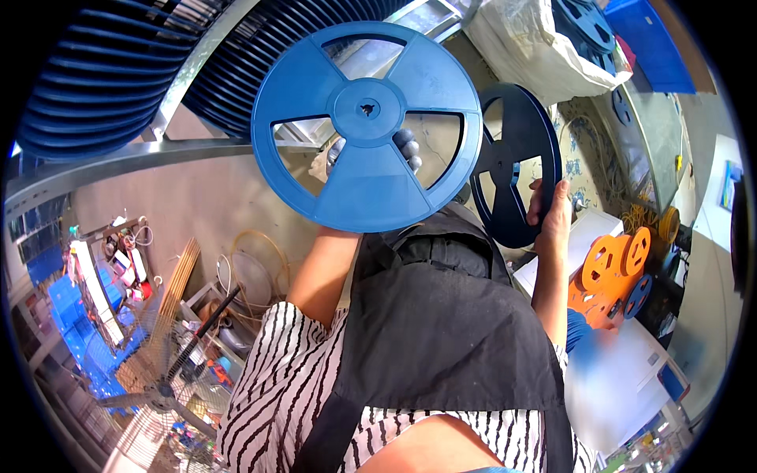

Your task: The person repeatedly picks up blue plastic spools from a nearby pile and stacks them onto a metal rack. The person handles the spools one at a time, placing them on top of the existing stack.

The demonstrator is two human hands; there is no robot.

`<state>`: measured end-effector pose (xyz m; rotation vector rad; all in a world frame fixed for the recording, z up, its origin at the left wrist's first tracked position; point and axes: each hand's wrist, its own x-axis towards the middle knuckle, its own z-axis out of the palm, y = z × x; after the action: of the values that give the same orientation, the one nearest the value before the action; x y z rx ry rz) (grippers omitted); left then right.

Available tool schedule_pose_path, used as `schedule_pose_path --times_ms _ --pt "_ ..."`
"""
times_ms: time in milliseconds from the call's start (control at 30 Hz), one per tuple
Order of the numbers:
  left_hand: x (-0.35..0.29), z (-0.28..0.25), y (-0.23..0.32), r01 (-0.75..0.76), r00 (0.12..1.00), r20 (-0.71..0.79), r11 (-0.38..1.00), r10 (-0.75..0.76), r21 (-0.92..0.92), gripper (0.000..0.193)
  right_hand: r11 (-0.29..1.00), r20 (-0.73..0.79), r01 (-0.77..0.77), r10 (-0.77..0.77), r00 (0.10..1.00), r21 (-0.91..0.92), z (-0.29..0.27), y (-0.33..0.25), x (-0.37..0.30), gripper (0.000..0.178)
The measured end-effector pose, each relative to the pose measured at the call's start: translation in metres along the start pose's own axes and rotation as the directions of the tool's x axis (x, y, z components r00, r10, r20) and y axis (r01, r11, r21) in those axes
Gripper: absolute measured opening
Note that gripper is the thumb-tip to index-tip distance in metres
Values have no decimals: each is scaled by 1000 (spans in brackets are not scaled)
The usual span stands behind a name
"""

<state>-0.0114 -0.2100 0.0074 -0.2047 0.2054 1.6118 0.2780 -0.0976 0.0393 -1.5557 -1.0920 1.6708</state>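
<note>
A large blue plastic reel (367, 185) with three window openings faces me in the upper middle. My left hand (407, 147) is behind it, with grey-covered fingertips showing through two of the windows beside the hub. The fingers are curled around the reel's spoke part, and the palm is hidden. To the right stands a second reel (516, 118), darker blue and seen at a slant. My right hand (553, 214) is closed on its lower right rim, thumb on the outside. The dark reel's left edge lies partly behind the lighter one.
Rows of stacked dark blue reels (102, 75) fill a metal rack (193, 71) at the far left. A white sack (516, 47) holding blue reels stands far right. Orange reels (603, 264) sit at right; a person's blurred head is nearby. A fan (164, 390) stands near left.
</note>
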Motion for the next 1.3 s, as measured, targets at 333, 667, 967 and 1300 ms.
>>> schedule_pose_path --times_ms 333,667,967,1300 --pt "-130 -47 45 -140 930 -250 886 271 443 66 999 474 35 -16 880 -30 74 -8 19 57" --pt "-201 -49 17 -483 578 -347 652 739 585 43 991 829 81 47 557 -110 220 -20 3 49" --pt "-199 -70 28 -431 664 -269 651 698 624 44 963 895 230 22 445 -138 291 -22 -10 45" --pt "-159 -78 44 -393 657 -284 640 698 660 41 968 693 198 -39 720 -152 302 -10 -10 51"
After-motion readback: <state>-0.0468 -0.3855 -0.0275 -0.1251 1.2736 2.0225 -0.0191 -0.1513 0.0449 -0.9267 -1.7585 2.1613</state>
